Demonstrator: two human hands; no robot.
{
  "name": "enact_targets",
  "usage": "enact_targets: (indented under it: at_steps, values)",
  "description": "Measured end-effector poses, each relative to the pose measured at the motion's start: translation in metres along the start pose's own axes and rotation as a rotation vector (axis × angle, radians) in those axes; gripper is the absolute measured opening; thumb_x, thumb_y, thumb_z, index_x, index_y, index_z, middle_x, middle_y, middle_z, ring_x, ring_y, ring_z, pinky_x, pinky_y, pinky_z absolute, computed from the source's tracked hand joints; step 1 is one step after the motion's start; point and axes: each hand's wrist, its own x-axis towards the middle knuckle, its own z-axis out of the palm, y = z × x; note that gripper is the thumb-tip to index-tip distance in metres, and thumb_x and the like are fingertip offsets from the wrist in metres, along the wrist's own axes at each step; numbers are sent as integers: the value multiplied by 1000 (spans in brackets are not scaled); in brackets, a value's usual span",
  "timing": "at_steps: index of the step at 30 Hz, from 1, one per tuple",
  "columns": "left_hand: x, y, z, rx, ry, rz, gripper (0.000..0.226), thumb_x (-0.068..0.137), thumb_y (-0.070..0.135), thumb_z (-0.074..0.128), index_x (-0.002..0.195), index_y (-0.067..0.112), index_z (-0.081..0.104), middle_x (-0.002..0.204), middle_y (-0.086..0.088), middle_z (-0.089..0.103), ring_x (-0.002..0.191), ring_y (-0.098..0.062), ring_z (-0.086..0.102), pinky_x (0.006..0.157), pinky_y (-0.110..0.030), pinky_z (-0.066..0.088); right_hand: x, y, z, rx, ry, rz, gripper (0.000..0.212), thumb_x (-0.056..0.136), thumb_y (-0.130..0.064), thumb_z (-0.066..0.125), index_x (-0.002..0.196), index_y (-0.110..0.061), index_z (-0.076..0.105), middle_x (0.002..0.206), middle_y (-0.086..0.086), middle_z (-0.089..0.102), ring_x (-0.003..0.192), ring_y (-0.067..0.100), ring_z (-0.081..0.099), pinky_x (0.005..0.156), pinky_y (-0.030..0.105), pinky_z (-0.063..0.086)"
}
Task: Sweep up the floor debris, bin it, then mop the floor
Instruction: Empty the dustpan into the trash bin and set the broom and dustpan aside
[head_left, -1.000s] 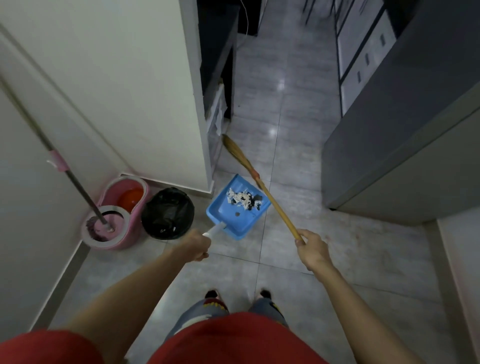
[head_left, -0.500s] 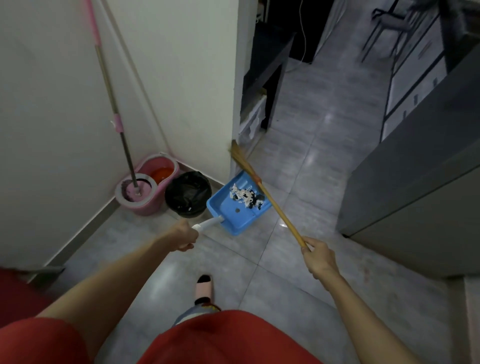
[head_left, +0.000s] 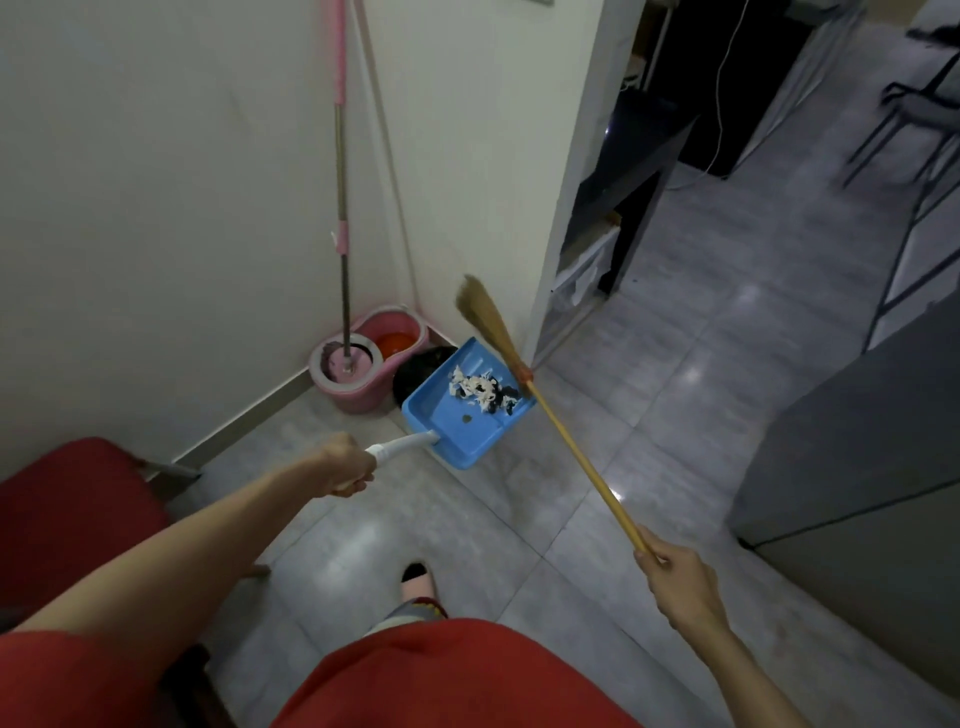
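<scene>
Head view: my left hand (head_left: 347, 464) grips the white handle of the blue dustpan (head_left: 464, 415), held over the black-lined bin (head_left: 420, 367) with paper debris (head_left: 480, 391) inside. My right hand (head_left: 681, 581) grips the broom (head_left: 553, 420). The mop (head_left: 340, 182) stands in its pink bucket (head_left: 363, 364).

A person in red clothes, seen from above

The person wears a red top (head_left: 457, 675) with short red sleeves (head_left: 67, 670); both forearms are bare down to the left hand (head_left: 347, 464) and the right hand (head_left: 683, 584). Below the top, a piece of blue-grey trousers (head_left: 410, 609) shows, and 1 foot in a pale slipper (head_left: 418, 582) with a dark toe.
</scene>
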Motion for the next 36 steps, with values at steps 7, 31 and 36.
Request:
enact_targets:
  at_steps: [7,31,36]
  values:
    - [37,22,-45,-48,57,-16,28,93,9,53,110,-13,58,71,-12,58,47,-15,47,30,-13,35,50,-72,21,-62,-74,-162,37,97,-31,50,131,-42,56,95,3,74,83,16,67,75,30,54]
    - [129,37,-49,794,413,148,56,93,2,45,144,3,22,126,-18,50,103,-32,61,78,-39,52,166,-190,62,148,-107,-1,32,94,-28,57,104,-57,66,53,-6,52,34,2,42,36,18,37]
    - [127,30,-5,831,420,89,73,92,0,49,150,1,4,130,-17,43,104,-28,57,80,-34,51,182,-181,53,147,-153,7,32,95,-25,58,106,-55,62,57,-2,53,37,6,41,36,18,35]
